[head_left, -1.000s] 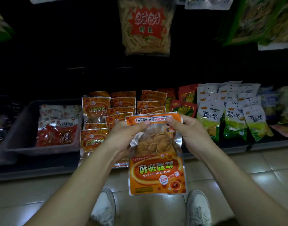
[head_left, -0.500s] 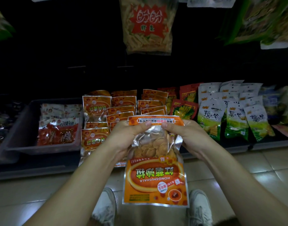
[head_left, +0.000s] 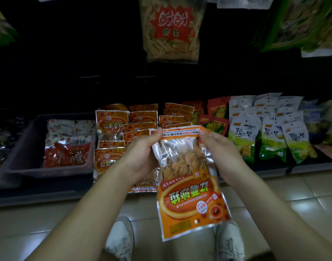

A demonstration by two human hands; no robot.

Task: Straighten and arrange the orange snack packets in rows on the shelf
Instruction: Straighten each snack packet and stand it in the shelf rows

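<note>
Left hand (head_left: 142, 157) and right hand (head_left: 220, 157) pinch the upside-down orange packet (head_left: 189, 185) by its far edge. Best flip it upright, then set it squarely into the orange rows (head_left: 140, 121) beyond the hands.

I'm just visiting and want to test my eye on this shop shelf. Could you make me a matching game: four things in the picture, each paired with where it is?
Things:
1. orange packet with upside-down print
2. red packets
3. white and green packets
4. clear bag with a red star label

Places:
A. hanging above the shelf
B. in the grey tray at the left
C. held by the left hand and right hand
D. standing on the shelf at the right

Pairs: 1-C, 2-B, 3-D, 4-A
</note>
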